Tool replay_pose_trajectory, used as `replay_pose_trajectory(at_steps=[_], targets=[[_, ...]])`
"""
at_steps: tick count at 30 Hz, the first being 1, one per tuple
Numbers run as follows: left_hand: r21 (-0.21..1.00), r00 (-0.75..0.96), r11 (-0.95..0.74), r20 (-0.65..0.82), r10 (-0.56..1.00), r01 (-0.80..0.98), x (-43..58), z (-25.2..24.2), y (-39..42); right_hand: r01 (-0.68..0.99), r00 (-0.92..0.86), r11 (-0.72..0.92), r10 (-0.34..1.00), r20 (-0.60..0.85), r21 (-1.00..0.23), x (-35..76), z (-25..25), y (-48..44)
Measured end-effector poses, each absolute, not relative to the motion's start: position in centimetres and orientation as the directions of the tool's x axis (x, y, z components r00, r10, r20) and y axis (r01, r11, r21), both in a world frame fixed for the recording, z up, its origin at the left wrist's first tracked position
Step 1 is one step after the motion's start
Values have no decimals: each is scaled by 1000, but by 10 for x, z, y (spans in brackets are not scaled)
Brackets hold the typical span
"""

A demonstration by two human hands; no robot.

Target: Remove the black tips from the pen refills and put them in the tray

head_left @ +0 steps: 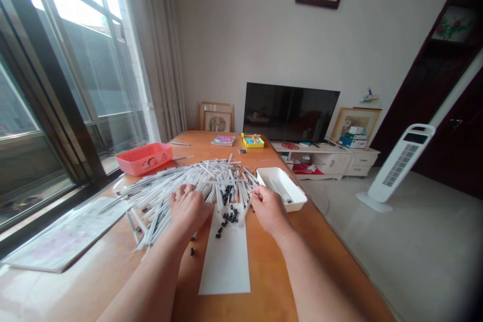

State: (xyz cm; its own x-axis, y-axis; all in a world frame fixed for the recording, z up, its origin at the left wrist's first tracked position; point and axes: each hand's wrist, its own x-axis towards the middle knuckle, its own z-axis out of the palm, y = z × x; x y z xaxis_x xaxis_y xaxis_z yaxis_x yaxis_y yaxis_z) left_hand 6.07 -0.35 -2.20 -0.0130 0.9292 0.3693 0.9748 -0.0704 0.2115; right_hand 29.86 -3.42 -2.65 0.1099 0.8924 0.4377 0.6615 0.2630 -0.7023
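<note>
A large pile of thin white plastic tubes (211, 173) spreads over the wooden table. My left hand (187, 207) rests palm down on the near side of this pile, fingers apart and partly bent; whatever lies under its palm is hidden. My right hand (268, 207) is closed in a pinch on a white tube (246, 210), which slants down toward a white paper strip (225, 266). Small black caps (230, 217) lie scattered on the strip between my hands, and another black cap (192, 251) sits on the wood near my left wrist.
Beside my right hand stands a cream tray (300, 200) holding several tubes. A red plastic box (145, 158) sits at the back left. A booklet (68, 236) lies at left. Farther back are a magazine (223, 140) and a yellow box (252, 142).
</note>
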Motion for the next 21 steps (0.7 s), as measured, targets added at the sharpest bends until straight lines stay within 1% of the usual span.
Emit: replay_pose_trajectory(at_steps=[3, 5, 6, 8, 9, 10, 12, 15, 18, 21], targets=[[320, -83, -56, 405, 911, 946, 58, -19, -2, 667, 103, 258, 897, 429, -699, 298, -26, -34], [477, -150, -55, 380, 913, 877, 58, -15, -1, 673, 100, 256, 898, 428, -694, 297, -25, -34], [587, -179, -61, 342, 923, 808, 58, -13, 0, 678, 98, 255, 898, 429, -690, 296, -25, -35], [814, -204, -80, 238, 950, 576, 59, -9, 0, 688, 95, 251, 899, 427, -681, 295, -25, -35], [899, -203, -78, 181, 962, 431, 60, -8, -1, 696, 91, 248, 900, 426, -674, 295, -25, -35], [954, -203, -63, 126, 971, 292, 61, -6, -1, 705, 87, 246, 901, 425, -665, 294, -26, -35], [997, -222, -8, 26, 975, 82, 62, -3, -2, 730, 83, 239, 899, 430, -640, 291, -29, -35], [993, -268, 41, -70, 961, -114, 61, 0, -3, 778, 91, 208, 896, 434, -593, 283, -31, -34], [966, -268, -17, -54, 962, -259, 60, 1, -2, 819, 123, 127, 913, 388, -559, 272, -30, -35], [929, -197, -29, -48, 979, -369, 60, -2, 0, 850, 131, 50, 944, 304, -524, 261, -27, -35]])
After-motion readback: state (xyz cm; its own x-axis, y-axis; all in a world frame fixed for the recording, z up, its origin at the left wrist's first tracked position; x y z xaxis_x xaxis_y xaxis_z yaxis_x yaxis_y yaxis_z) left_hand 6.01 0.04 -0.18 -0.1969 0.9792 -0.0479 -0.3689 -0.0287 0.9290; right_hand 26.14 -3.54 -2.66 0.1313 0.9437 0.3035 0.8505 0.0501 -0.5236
